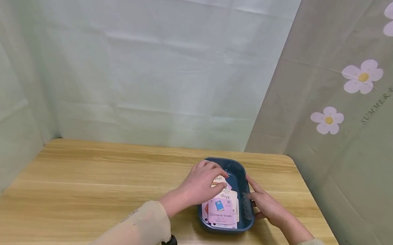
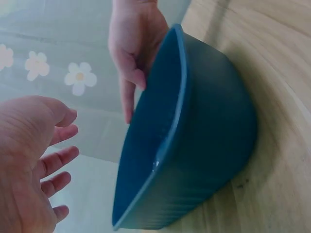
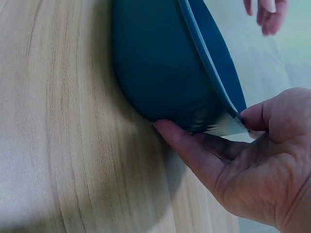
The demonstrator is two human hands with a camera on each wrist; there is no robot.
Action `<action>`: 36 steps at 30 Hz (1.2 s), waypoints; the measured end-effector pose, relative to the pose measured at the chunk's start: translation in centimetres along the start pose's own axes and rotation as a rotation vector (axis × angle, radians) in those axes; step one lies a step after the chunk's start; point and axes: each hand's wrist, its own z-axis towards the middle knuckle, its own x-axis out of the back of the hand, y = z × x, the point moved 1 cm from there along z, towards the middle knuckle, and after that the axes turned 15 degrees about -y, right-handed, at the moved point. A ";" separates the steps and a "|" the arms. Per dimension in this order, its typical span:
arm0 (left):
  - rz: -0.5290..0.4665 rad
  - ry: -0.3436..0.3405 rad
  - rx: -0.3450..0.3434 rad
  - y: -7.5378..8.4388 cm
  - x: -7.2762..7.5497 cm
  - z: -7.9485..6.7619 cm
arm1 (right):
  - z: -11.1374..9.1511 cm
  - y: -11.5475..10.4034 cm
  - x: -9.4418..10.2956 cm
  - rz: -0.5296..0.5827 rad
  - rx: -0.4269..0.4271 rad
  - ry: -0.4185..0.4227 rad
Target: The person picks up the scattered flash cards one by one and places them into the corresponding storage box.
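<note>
A dark blue bin (image 1: 227,231) with rounded corners stands on the table. Picture cards lie in it, among them a pink "Chinese book" card (image 1: 220,218) on top and a "ship" card (image 1: 230,195) behind. My left hand (image 1: 206,182) is over the bin's left side, partly covering the cards; in the left wrist view its fingers are loosely bent with nothing between them. With the thumb at the rim and fingers against the outer wall, my right hand (image 3: 262,165) grips the bin's right side. From the left wrist view, the bin's wall (image 2: 214,116) hides the cards.
The wooden tabletop (image 1: 94,192) extends far to the left of the bin. Pale curtains (image 1: 153,56) hang behind it, and a curtain printed with flowers (image 1: 362,76) hangs on the right. Small black devices (image 1: 169,244) are worn at both wrists.
</note>
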 end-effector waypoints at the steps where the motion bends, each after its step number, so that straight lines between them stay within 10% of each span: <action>1: -0.002 0.004 -0.003 0.1 0.2 -0.1 | 0.1 0.0 0.0 0.001 -0.001 0.003; 16: -0.112 0.096 -0.048 -0.3 2.9 -3.2 | 0.6 -0.4 -0.2 -0.038 0.006 -0.002; 36: -0.004 0.212 0.064 -6.2 5.6 -9.4 | 0.2 -0.9 0.1 -0.257 0.097 0.106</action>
